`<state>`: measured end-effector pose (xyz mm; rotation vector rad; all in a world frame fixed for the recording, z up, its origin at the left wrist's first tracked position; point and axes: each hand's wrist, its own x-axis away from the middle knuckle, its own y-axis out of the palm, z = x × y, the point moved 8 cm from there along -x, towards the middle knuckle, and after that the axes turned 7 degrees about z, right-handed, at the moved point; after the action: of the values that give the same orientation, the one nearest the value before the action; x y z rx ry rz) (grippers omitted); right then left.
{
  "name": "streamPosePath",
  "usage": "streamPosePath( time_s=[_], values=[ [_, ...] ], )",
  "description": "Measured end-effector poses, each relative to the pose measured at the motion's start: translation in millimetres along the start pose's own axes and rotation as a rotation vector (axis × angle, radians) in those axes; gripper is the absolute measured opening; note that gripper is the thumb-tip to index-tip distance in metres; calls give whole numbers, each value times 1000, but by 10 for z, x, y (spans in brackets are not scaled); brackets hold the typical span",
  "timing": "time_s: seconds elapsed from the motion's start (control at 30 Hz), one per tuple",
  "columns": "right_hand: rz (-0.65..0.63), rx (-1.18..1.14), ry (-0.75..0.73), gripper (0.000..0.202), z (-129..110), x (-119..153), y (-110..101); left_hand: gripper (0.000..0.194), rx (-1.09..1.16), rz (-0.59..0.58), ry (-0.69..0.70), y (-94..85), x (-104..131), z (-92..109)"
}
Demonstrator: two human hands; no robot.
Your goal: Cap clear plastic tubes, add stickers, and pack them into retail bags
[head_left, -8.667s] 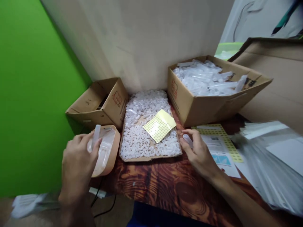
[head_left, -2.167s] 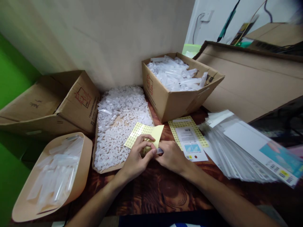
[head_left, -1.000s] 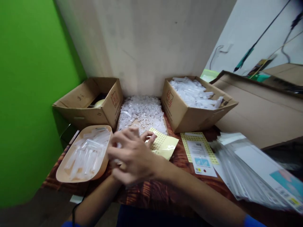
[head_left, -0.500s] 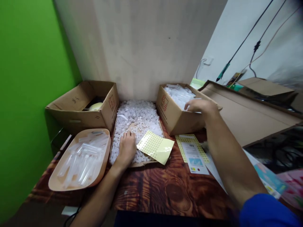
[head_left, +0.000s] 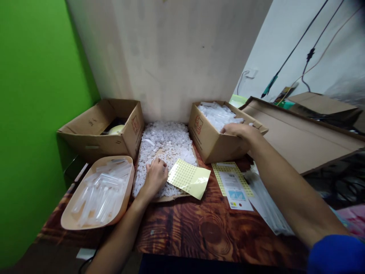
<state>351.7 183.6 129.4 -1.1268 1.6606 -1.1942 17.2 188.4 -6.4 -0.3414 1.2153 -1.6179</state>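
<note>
My left hand (head_left: 156, 174) rests over a shallow cardboard tray (head_left: 174, 198) filled with small whitish plastic pieces (head_left: 165, 133). Its fingers are curled, and whatever they may hold is hidden. Right beside it, a pale yellow sheet of small round stickers (head_left: 189, 179) lies across the tray's front corner. My right hand (head_left: 235, 130) reaches over the near wall of the right cardboard box (head_left: 212, 142), among clear, frosted plastic tubes (head_left: 216, 114). Its fingertips are sunk between the tubes and the box wall, so their grip does not show.
A peach plastic basket (head_left: 66, 213) of clear tubes stands at left front. Behind it is another cardboard box (head_left: 94, 140) with a yellowish roll (head_left: 116, 129) inside. Right of the tray lie a printed card (head_left: 235, 190) on another sticker sheet (head_left: 219, 175) and a clear plastic bag (head_left: 269, 209).
My right hand has gone lower into the right box, its fingers now among the tubes. My left hand has shifted slightly right, closer to the sticker sheet.
</note>
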Motion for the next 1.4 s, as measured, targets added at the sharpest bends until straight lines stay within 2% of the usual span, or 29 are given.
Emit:
streamPosePath(
  time_s=[0.07, 0.1, 0.13, 0.2, 0.27, 0.3, 0.33, 0.37, 0.43, 0.5, 0.6, 0.7, 0.9, 1.0, 1.1, 1.23, 1.4],
  values=[
    [-83, 26, 35, 6, -11, 65, 30, 12, 53, 36, -12, -19, -16, 7],
    [-40, 43, 44, 4, -23, 93, -24, 13, 91, 50, -21, -28, -25, 8],
    [76, 51, 47, 3, -43, 129, -133, 13, 136, 58, -30, -35, -33, 7],
    [440, -9, 41, 7, -105, 303, -437, 11, 240, 65, -45, -43, -49, 5],
    [767, -216, -5, 12, -178, 640, -641, 8, 345, 79, -40, -63, -61, 20],
    [843, -357, -46, 15, -221, 815, -650, 7, 398, 94, -30, -81, -66, 36],
    [863, -499, -97, 19, -280, 977, -605, 7, 454, 108, -19, -98, -69, 55],
    [825, -623, -141, 25, -350, 1114, -506, 8, 515, 115, -10, -109, -71, 78],
    [617, -806, -205, 44, -528, 1311, -168, 14, 651, 96, -4, -99, -69, 131],
    [382, -883, -233, 58, -687, 1447, 259, 20, 785, 30, -13, -45, -57, 196],
    [209, -942, -235, 53, -753, 1558, 778, 21, 948, -88, -56, 55, -12, 301],
    [170, -842, -267, 41, -753, 1604, 1052, 20, 1073, -158, -142, 108, 42, 376],
    [215, -679, -395, 33, -861, 1723, 1133, 19, 1273, -157, -238, 106, 82, 434],
    [196, -617, -451, 33, -941, 1768, 1194, 21, 1267, -138, -273, 153, 86, 378],
    [195, -495, -493, 35, -992, 1794, 1266, 32, 1240, -177, -307, 245, 106, 336],
    [203, -405, -530, 36, -1030, 1819, 1298, 29, 1210, -206, -334, 344, 128, 310],
    [194, -405, -502, 36, -1017, 1818, 1285, 34, 1435, -99, -500, 388, 113, 269]
  ],
)
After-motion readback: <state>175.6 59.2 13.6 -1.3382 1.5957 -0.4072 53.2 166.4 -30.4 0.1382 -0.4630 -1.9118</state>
